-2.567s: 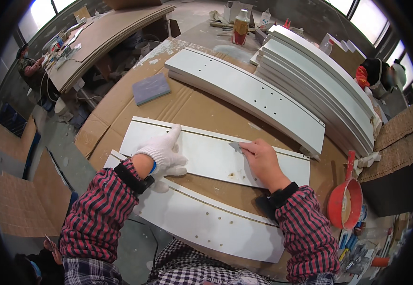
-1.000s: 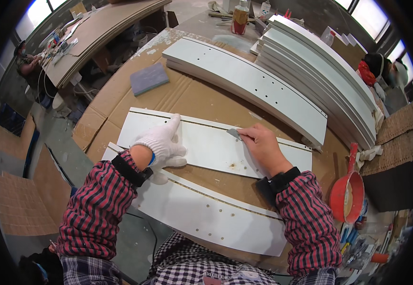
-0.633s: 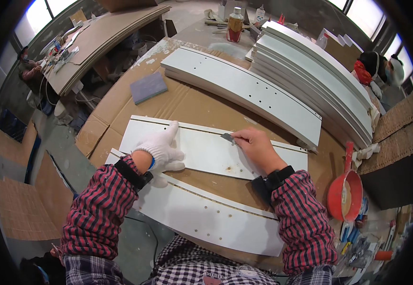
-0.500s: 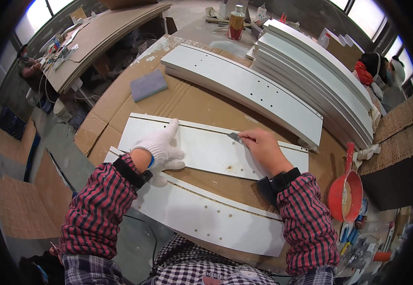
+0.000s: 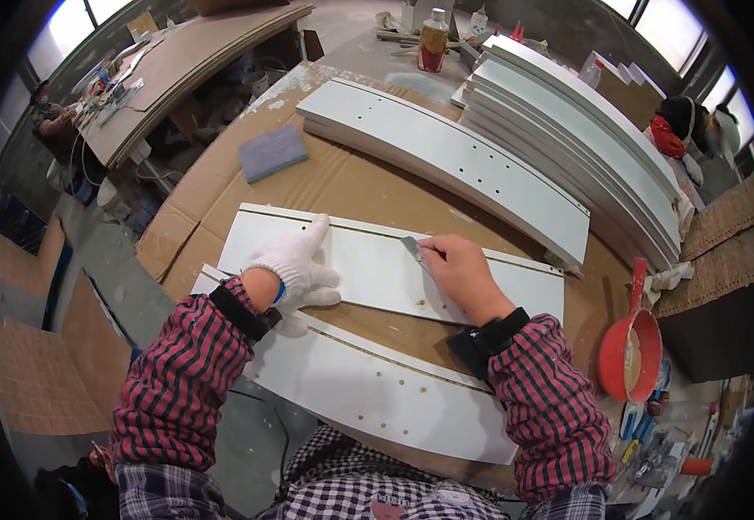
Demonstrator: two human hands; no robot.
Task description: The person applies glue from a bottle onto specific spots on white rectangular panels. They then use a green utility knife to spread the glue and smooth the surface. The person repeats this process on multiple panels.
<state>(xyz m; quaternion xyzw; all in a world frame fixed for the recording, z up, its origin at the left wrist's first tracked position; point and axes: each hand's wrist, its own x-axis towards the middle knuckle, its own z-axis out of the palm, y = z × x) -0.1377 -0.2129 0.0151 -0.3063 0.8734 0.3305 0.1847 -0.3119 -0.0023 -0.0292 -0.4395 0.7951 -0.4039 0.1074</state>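
A white board (image 5: 366, 276) with a thin groove along its far edge lies in front of me. My left hand (image 5: 297, 267), in a white knit glove, rests on its left part with thumb and fingers spread. Bare and closed, my right hand (image 5: 463, 270) pinches a small grey scraper blade (image 5: 410, 249) whose edge lies at the board near the groove. A brownish smudge marks the surface below. Closer to me lies a second white board (image 5: 455, 416), with a brown-filled groove and several filled holes; my left forearm overlaps its left end.
Cardboard (image 5: 212, 204) covers the table. Beyond are a grey sanding block (image 5: 273, 154), stacked drilled boards (image 5: 429, 130) and a taller panel stack (image 5: 567, 130). A red pan (image 5: 606, 360) sits at the right, above loose tools (image 5: 641, 433). A bottle (image 5: 432, 42) stands behind. Other people are at both sides.
My right hand has slid left along the groove with the scraper, and its blade has turned steeper. My left hand stays on the board, nearly unmoved.
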